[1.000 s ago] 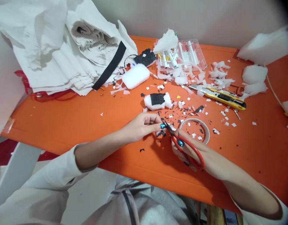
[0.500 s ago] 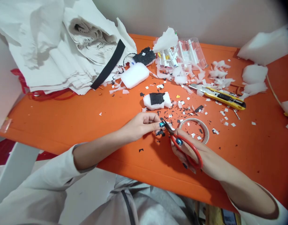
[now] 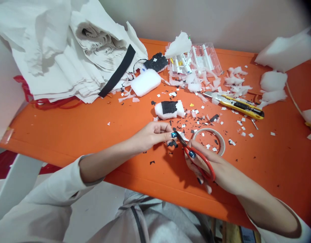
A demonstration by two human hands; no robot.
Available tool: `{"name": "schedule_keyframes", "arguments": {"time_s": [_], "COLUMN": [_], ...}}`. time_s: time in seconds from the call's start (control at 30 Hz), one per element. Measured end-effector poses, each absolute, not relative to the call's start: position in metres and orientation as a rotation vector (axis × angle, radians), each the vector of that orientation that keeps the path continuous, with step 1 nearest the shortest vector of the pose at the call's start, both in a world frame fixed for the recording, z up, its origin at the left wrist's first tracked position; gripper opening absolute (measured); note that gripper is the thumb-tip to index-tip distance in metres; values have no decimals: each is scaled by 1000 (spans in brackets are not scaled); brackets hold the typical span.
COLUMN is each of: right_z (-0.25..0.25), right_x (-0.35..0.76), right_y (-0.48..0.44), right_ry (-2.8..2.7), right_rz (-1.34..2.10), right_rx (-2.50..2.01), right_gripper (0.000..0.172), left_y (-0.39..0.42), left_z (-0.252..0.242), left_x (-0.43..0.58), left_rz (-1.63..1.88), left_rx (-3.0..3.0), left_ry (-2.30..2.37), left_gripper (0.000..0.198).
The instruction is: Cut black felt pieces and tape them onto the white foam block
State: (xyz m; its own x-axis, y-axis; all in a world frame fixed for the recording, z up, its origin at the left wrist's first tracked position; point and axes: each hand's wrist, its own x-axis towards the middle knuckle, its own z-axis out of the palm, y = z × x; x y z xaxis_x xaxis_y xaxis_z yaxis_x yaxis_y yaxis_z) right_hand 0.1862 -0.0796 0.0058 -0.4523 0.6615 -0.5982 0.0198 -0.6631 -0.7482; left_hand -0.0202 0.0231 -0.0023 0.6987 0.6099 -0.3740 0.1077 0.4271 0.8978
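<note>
My left hand (image 3: 155, 136) pinches a small black piece of paper or tape (image 3: 173, 144), mostly hidden by the fingers. In my right hand (image 3: 202, 162) is a pair of red-handled scissors (image 3: 209, 165), thumb and fingers in the loops. Its blades (image 3: 180, 139) reach the left fingertips, at the black piece. Just beyond the hands lies a white foam shape (image 3: 180, 109) with a black patch (image 3: 169, 107) across it. A roll of tape (image 3: 222, 145) lies flat beside my right hand, partly behind it.
Black and white scraps (image 3: 196, 119) litter the table (image 3: 69, 135). A yellow utility knife (image 3: 243, 106) lies at right, blade out. Behind are a marker box (image 3: 216, 62), a white foam block (image 3: 146, 82) and a black strip (image 3: 117, 72) on stacked white sheets (image 3: 51, 67).
The scissor handles have drawn closer together as my right hand closes slightly. My left hand keeps its pinch almost unmoved. A black scrap now shows on the table below my left wrist.
</note>
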Motion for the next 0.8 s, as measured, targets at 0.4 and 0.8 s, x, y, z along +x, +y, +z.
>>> {"name": "schedule_keyframes", "arguments": {"time_s": [0.4, 0.8], "right_z": [6, 6], "right_x": [181, 179], "right_y": [-80, -78], "right_ry": [-938, -964], "right_rz": [2189, 2196], "right_rx": [-1269, -1214], "right_gripper": [32, 29], "left_y": [23, 23], "left_z": [0, 0], "left_x": [-20, -20], "left_rz": [365, 347], "left_rx": [1100, 1129], "left_ry": [752, 758], "left_gripper": [19, 22]}}
